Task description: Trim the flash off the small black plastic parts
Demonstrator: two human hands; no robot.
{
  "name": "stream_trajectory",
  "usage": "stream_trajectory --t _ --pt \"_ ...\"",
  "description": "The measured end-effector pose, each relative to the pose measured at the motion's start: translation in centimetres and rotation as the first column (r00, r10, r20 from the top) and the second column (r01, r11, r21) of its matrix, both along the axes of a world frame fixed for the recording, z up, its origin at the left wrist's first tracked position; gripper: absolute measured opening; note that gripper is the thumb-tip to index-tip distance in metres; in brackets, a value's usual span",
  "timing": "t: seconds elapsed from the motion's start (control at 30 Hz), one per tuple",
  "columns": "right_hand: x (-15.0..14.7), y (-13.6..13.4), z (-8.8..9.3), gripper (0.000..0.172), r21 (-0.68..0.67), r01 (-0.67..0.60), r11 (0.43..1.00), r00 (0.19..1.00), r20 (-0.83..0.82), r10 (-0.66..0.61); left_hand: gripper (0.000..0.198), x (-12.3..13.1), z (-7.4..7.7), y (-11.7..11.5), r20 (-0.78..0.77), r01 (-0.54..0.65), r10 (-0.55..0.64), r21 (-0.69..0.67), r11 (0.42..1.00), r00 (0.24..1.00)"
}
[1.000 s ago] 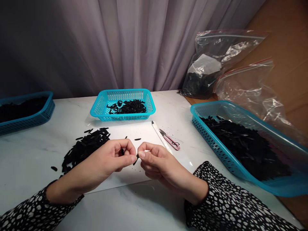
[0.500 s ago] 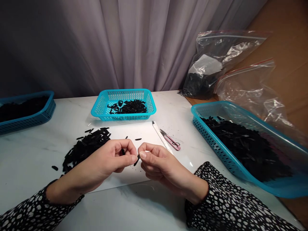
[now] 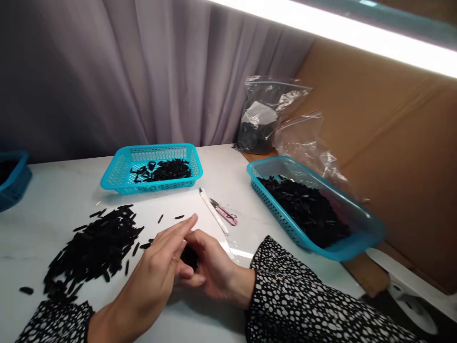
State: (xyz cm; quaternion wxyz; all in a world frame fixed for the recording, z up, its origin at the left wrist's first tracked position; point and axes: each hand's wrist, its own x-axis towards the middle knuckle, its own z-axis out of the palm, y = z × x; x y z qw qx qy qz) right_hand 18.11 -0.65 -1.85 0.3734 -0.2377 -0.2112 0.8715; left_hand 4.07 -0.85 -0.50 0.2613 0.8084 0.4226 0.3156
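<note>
My left hand [image 3: 162,259] lies with its fingers stretched out flat, resting over the cupped palm of my right hand [image 3: 210,269]. Between the two palms sits a small clump of black pieces [image 3: 189,257], cradled in the right hand. A loose pile of the same black pieces [image 3: 93,247] spreads on the white sheet [image 3: 193,202] just left of my hands. Both sleeves are black with white spots.
A small turquoise basket [image 3: 117,174] with black pieces stands behind the pile. A larger turquoise basket [image 3: 353,245] full of them is at the right, plastic bags [image 3: 264,112] behind it. Pink snips [image 3: 225,213] and a white strip [image 3: 213,216] lie between. Another blue basket [image 3: 16,183] sits far left.
The view swung right and up. Both hands stopped pinching one black piece; the left hand opened flat over the right palm, which now holds a clump of pieces.
</note>
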Motion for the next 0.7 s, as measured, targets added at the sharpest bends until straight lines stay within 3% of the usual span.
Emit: stream_trajectory --t 0.1,0.2,0.27,0.3,0.33,0.4,0.43,0.47,0.5,0.57,0.7 --pt "-0.3 0.5 0.1 0.024 0.075 0.042 0.996 0.999 0.024 -0.044 0.049 0.1 -0.2 0.2 -0.051 0.001 -0.004 -0.048 0.999 0.999" --pt "0.7 0.7 1.2 0.032 0.231 0.074 0.97 0.987 0.119 -0.104 0.055 -0.1 1.6 0.2 -0.068 0.018 -0.024 -0.084 0.996 0.997" --pt "2.8 0.6 2.6 0.036 0.381 0.083 0.921 0.947 0.258 -0.192 0.054 -0.5 3.1 0.0 -0.069 -0.014 0.008 -0.088 0.996 0.998" --pt "4.4 0.4 3.4 0.038 0.476 0.118 0.872 0.886 0.346 -0.309 0.053 -0.8 3.7 -0.1 -0.076 -0.04 0.033 -0.082 0.996 0.997" --pt "6.3 0.3 4.1 0.039 0.594 0.155 0.79 0.769 0.429 -0.473 0.05 -1.2 4.2 -0.2 -0.087 -0.063 0.056 -0.073 0.995 0.995" --pt "10.6 0.5 5.0 0.032 0.833 0.113 0.542 0.36 0.474 -0.803 0.043 -2.3 4.5 -0.5 -0.118 -0.105 0.097 -0.067 0.992 0.988" --pt "12.9 0.7 5.2 0.027 0.893 0.04 0.448 0.146 0.438 -0.887 0.039 -2.8 4.4 -0.6 -0.132 -0.126 0.116 -0.065 0.99 0.984" --pt "15.0 1.2 5.2 0.023 0.915 -0.035 0.403 -0.033 0.402 -0.915 0.035 -3.4 4.0 -0.7 -0.145 -0.145 0.135 -0.066 0.987 0.98" --pt "17.0 1.7 4.9 0.022 0.916 -0.097 0.39 -0.157 0.372 -0.915 0.032 -3.9 3.5 -0.8 -0.151 -0.156 0.146 -0.058 0.986 0.978" --pt "20.0 2.8 4.2 0.019 0.902 -0.174 0.394 -0.299 0.333 -0.894 0.027 -4.7 2.3 -0.9 -0.136 -0.186 0.182 -0.018 0.982 0.974" --pt "22.9 3.5 3.2 0.021 0.836 -0.182 0.518 -0.274 0.463 -0.843 0.024 -5.1 1.1 -0.7 -0.08 -0.198 0.201 0.039 0.979 0.976"
